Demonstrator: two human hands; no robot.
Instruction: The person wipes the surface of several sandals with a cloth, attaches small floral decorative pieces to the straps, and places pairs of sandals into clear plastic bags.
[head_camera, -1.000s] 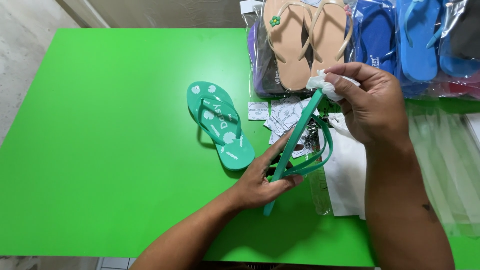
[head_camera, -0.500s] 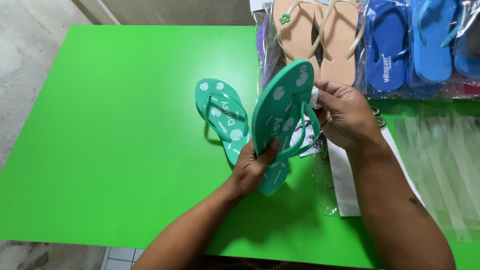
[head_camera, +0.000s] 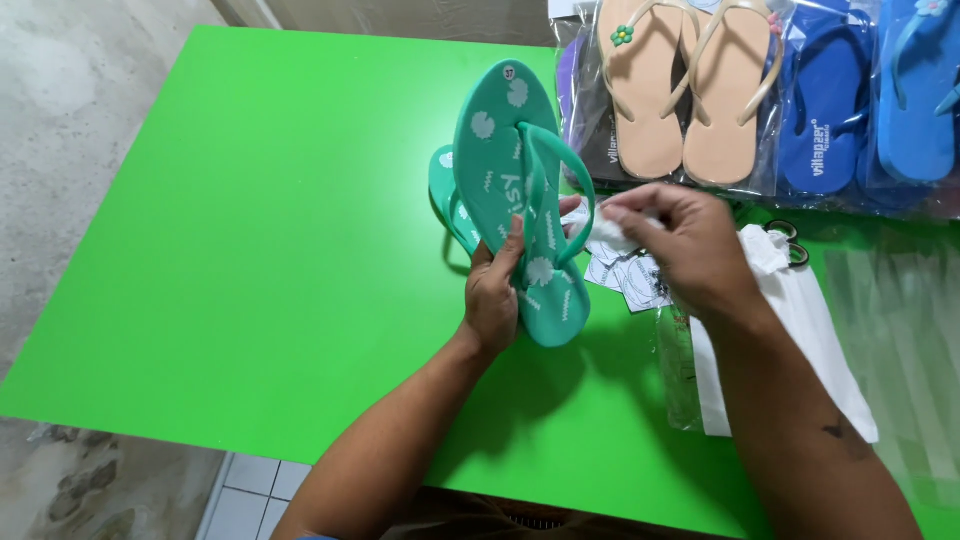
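My left hand (head_camera: 495, 295) grips a green flip-flop (head_camera: 505, 170) with white flower prints, holding it up by its heel end with the top side and strap facing me. A second matching green flip-flop (head_camera: 445, 195) lies flat on the green table (head_camera: 250, 250) behind it, mostly hidden. My right hand (head_camera: 675, 245) is just right of the held flip-flop's strap, its fingers pinched on a small crumpled white wad (head_camera: 608, 232).
Bagged pairs of flip-flops lie along the table's far right: tan ones (head_camera: 680, 90) and blue ones (head_camera: 870, 110). Loose paper tags (head_camera: 635, 280), a white sheet (head_camera: 800, 330), clear plastic bags (head_camera: 900, 320) and scissor handles (head_camera: 790, 245) sit near my right arm.
The held flip-flop has turned from edge-on to sole side, then to top side facing me. My right hand let go of its toe end and now pinches the white wad beside the strap.
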